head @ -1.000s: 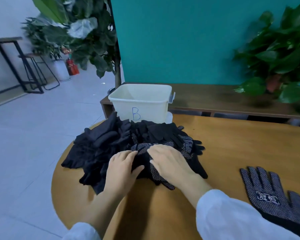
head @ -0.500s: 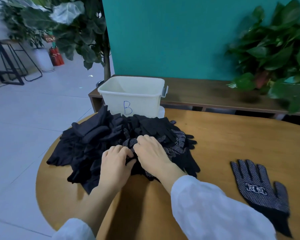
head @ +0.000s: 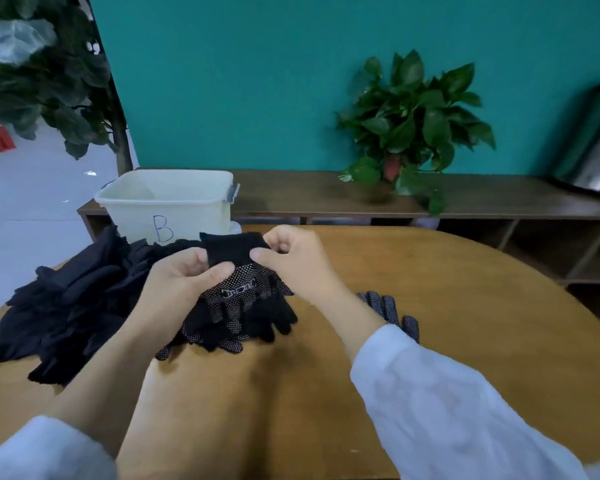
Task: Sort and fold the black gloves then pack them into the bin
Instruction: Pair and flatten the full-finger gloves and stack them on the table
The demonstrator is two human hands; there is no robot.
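A black dotted glove (head: 238, 289) hangs lifted above the table, cuff up and fingers down. My left hand (head: 181, 275) pinches the left side of its cuff and my right hand (head: 291, 258) pinches the right side. A heap of black gloves (head: 73, 299) lies on the wooden table (head: 465, 306) to the left and under the lifted glove. Another dotted glove (head: 392, 310) lies flat on the table, mostly hidden behind my right forearm. The white bin (head: 174, 202) marked "B" stands behind the heap with nothing visible inside.
A low wooden shelf (head: 482, 202) runs behind the table with a potted plant (head: 409, 133) and a metal container (head: 593, 147) on it. A tall leafy plant (head: 49, 81) stands at the left. The table's right half is bare wood.
Both hands left the heap, where they lay flat, and raised a dotted glove by its cuff. The camera view swung to the right and upward.
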